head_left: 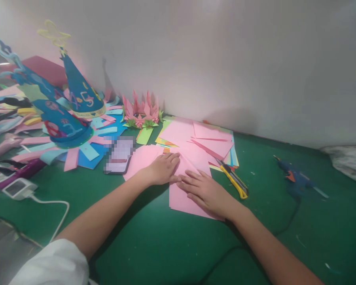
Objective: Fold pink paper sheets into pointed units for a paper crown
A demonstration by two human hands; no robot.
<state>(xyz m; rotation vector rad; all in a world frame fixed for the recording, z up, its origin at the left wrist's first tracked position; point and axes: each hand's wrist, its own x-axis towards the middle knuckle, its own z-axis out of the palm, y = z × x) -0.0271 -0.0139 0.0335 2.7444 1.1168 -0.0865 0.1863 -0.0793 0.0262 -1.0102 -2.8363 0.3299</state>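
L hand (163, 169): palm down, fingers extended and close together, pressed on pink paper (182, 200); no grip visible. R hand (206, 192): palm down, fingers extended, slightly spread, flat on same paper; nothing grasped. Pink paper: on green table (142, 245), directly under both hands; slanting edge visible btwn them. Utility knife (235, 181), yellow hdl.: near R hand, on its R side, tip toward paper stack. Paper stack (180, 130), pink on top w/ other colours below: beyond hands. Phone (123, 156): L of L hand, screen pixelated. Pink crown (141, 113) w/ green leaves: behind phone. Blue cone hat (78, 85): farther L. Glue gun (298, 174): far R, blurred.
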